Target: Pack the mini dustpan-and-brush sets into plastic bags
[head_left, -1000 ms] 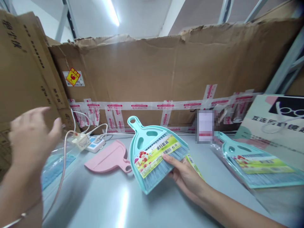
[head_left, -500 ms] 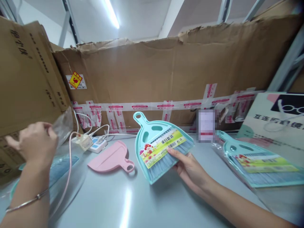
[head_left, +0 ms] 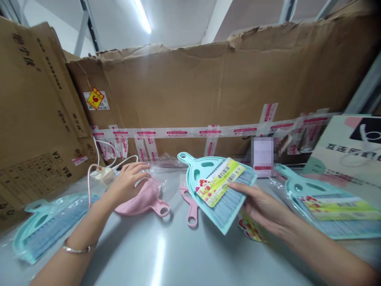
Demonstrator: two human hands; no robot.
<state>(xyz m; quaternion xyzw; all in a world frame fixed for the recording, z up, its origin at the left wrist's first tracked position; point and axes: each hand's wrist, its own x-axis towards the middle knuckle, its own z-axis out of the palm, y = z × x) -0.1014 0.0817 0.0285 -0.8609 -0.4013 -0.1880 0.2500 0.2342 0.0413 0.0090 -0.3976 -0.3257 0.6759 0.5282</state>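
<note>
My right hand (head_left: 264, 202) grips a teal dustpan (head_left: 205, 163) by its lower right edge, thumb on the front. A blue-bristled brush (head_left: 228, 208) sits in it under a yellow-green printed card (head_left: 220, 180). My left hand (head_left: 126, 186) is spread, palm down, over a pink dustpan (head_left: 141, 204); I cannot tell whether it touches. Clear plastic film (head_left: 171, 172) lies just beyond its fingers. A pink brush (head_left: 192, 210) is on the table, partly behind the teal dustpan. Below my right hand another printed card (head_left: 253, 230) is partly hidden.
Wrapped teal dustpan sets lie at left (head_left: 44, 222) and right (head_left: 324, 210). A power adapter (head_left: 105, 174) with white cables stands near the left forearm. A large cardboard box (head_left: 178, 91) walls off the back; another carton (head_left: 32, 99) stands left. A printed board (head_left: 336, 155) leans at right.
My left hand has moved right from the far left to the pink dustpan, and its fingers have spread. The held teal dustpan has shifted right and tilted. The pink brush and second card now show.
</note>
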